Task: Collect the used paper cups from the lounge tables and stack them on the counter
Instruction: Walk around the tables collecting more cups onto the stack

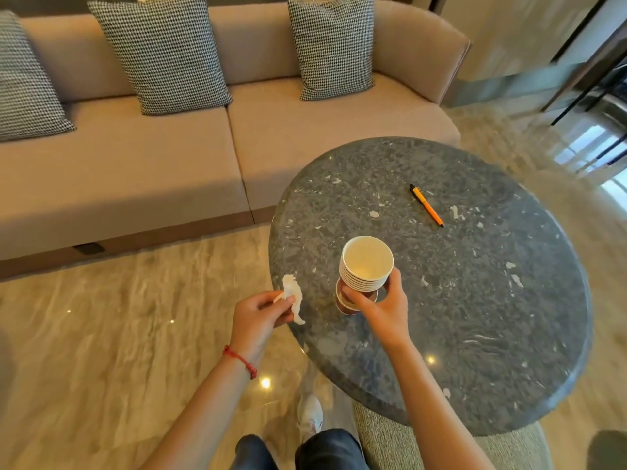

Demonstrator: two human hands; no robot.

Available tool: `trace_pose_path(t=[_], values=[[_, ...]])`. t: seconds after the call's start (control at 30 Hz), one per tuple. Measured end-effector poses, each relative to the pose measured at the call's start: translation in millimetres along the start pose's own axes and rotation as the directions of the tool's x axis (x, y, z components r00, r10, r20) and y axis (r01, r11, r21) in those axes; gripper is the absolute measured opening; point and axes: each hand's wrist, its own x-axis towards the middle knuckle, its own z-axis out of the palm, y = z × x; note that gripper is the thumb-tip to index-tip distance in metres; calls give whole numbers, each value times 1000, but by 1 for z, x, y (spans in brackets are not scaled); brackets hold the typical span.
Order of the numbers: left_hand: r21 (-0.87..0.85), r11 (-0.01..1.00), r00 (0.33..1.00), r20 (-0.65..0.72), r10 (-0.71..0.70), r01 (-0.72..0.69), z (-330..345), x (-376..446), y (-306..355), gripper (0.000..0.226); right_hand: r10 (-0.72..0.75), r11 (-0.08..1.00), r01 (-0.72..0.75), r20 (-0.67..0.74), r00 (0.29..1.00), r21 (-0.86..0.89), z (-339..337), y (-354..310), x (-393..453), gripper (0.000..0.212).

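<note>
Centrally, a stack of nested paper cups [365,268] is gripped by the right hand [378,308], whose fingers and thumb are curled round the lower part of the stack. Many rolled rims are seen layered just above the fingers, and the pale, empty inside of the topmost cup is turned toward the camera. Just below and to the left of the right hand's fingertips, the rim of another paper cup [344,301] with a brown wall is seen, mostly hidden by the stack and the hand; whether it is touched by the stack cannot be told. Both are held over the near left part of a round dark stone table [475,300].

To the left of the right hand, a crumpled white tissue [294,301] is pinched between the thumb and fingers of the left hand [259,317], beside the table's left edge and over the glossy marble floor [118,317]. A red string bracelet [239,359] is worn on the left wrist.

Beyond the right hand, well apart from the cups, an orange and black pen [427,205] lies on the tabletop. Farther off, a beige sofa [152,157] with houndstooth cushions [163,52] is seen.
</note>
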Motion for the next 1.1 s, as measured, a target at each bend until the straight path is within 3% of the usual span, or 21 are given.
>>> trace_pose_path(t=[0.47,0.77,1.1], values=[[-5,999,998,-51,-35,35,-7,9,-12,5,68,998,-68,17,998,-19,15,52,-10,78],[-39,998,994,-97,-44,40,-13,8,-16,7,92,996,-91,13,996,-25,21,50,-2,69],[-195,981,970,-237,-58,11,-56,-1,-13,6,-4,1000,-1,338,941,12,61,-9,7,65]])
